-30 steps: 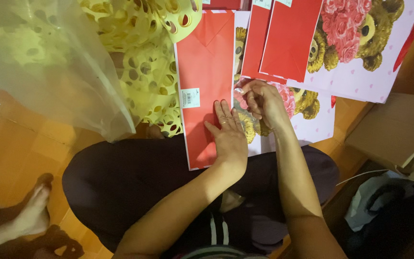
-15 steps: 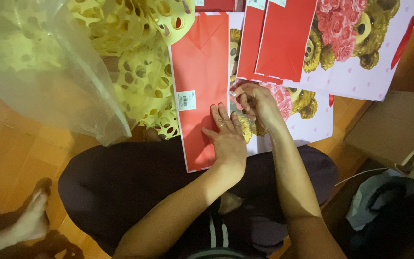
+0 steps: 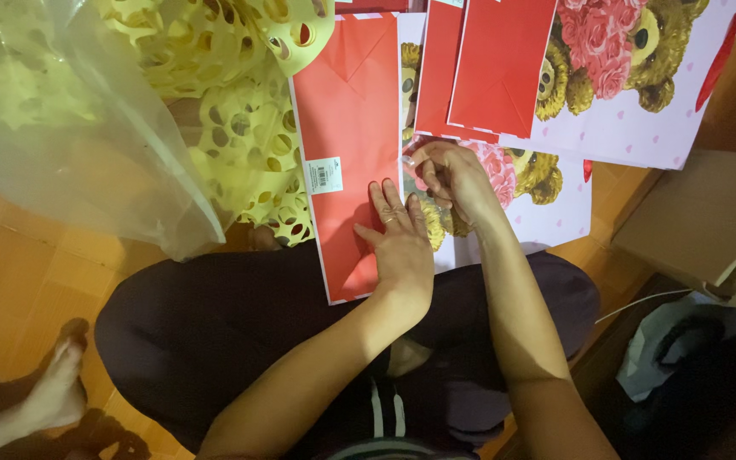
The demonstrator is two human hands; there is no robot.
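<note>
In the head view I saw the left hand (image 3: pixel 402 243) lying flat, with fingers spread, on a red flat paper gift bag with a small white label (image 3: pixel 353 145), which rested across the lap and pointed away from the person. The right hand (image 3: pixel 451 177) was just beside it, its fingers pinched together on a small thin clear piece (image 3: pixel 408 161) at the bag's right edge; what this piece was, I could not tell. Under the hands lay a pale pink paper bag printed with teddy bears and roses (image 3: pixel 547 213). To the left was a clear plastic bag holding yellow perforated foam sleeves (image 3: pixel 61 111), and to the right a brown cardboard box (image 3: pixel 709 221).
</note>
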